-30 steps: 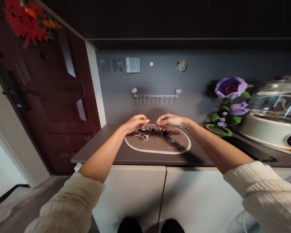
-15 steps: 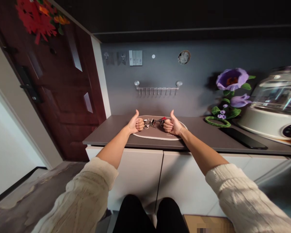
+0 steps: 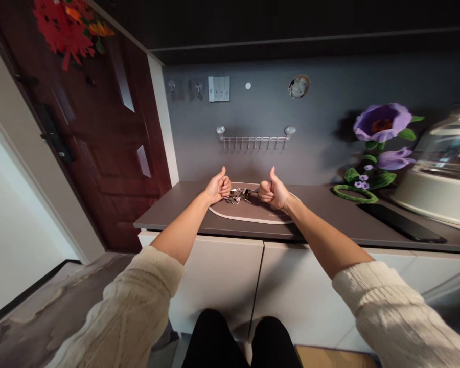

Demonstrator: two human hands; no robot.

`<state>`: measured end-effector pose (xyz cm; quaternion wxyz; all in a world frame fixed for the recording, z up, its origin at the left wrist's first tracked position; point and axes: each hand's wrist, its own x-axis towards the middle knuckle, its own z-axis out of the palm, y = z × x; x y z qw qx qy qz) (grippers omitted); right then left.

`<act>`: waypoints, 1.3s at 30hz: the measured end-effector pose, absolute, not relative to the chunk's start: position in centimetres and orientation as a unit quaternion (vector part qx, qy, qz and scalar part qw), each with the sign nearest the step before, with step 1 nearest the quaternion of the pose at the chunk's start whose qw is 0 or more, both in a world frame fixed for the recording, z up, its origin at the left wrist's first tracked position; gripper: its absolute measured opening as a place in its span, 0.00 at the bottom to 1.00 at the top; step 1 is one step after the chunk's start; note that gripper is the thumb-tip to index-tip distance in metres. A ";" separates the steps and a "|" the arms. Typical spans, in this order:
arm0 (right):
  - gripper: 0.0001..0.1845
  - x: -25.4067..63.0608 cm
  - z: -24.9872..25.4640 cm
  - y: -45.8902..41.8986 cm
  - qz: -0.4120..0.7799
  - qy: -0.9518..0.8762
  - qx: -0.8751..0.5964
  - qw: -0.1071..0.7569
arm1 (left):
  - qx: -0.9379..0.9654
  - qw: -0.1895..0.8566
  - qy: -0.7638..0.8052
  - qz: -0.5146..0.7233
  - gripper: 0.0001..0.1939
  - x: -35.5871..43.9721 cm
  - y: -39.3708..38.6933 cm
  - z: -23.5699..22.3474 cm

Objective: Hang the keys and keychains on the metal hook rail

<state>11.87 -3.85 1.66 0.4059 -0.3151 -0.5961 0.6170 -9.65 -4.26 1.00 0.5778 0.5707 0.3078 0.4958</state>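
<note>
My left hand (image 3: 219, 187) is curled into a fist with the thumb pointing up, over the left part of a brown mat (image 3: 230, 213) with a pale rim. My right hand (image 3: 273, 191) makes the same closed shape above the mat's right part, thumb raised. Nothing shows inside either fist. Between the two hands lies a bunch of keys (image 3: 237, 196) with metal rings. Its right end is partly hidden behind my right hand.
A rail with several hooks (image 3: 254, 139) is fixed to the grey wall. At the right of the counter (image 3: 164, 207) stand a purple flower decoration (image 3: 383, 122), a black phone (image 3: 402, 223) and a white appliance (image 3: 437, 189). A dark red door (image 3: 111, 153) is at left.
Both fists have risen slightly, and the view has shifted so that most things sit a little further right. The keys stay on the mat.
</note>
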 end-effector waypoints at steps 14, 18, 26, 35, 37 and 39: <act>0.09 6.9 0.9 0.3 0.376 -0.665 -0.319 0.560 | 0.697 0.082 0.502 0.505 0.10 -10.0 -1.0 -0.6; 0.09 7.1 -0.5 1.0 0.213 -0.739 -0.369 0.522 | 0.785 -0.021 0.494 0.373 0.11 -10.5 -1.0 -1.4; 0.08 7.6 -1.1 1.6 0.066 -0.797 -0.413 0.436 | 0.828 -0.024 0.502 0.249 0.16 -10.3 -0.5 -1.8; 0.07 7.3 -1.3 1.7 0.087 -0.796 -0.413 0.434 | 0.791 0.124 0.524 0.290 0.10 -10.2 -0.3 -2.0; 0.07 7.3 -1.4 1.7 0.088 -0.799 -0.406 0.435 | 0.785 0.149 0.516 0.307 0.09 -10.1 -0.1 -2.3; 0.07 7.2 -1.3 1.6 0.084 -0.802 -0.404 0.432 | 0.778 0.162 0.513 0.323 0.08 -10.1 -0.1 -2.4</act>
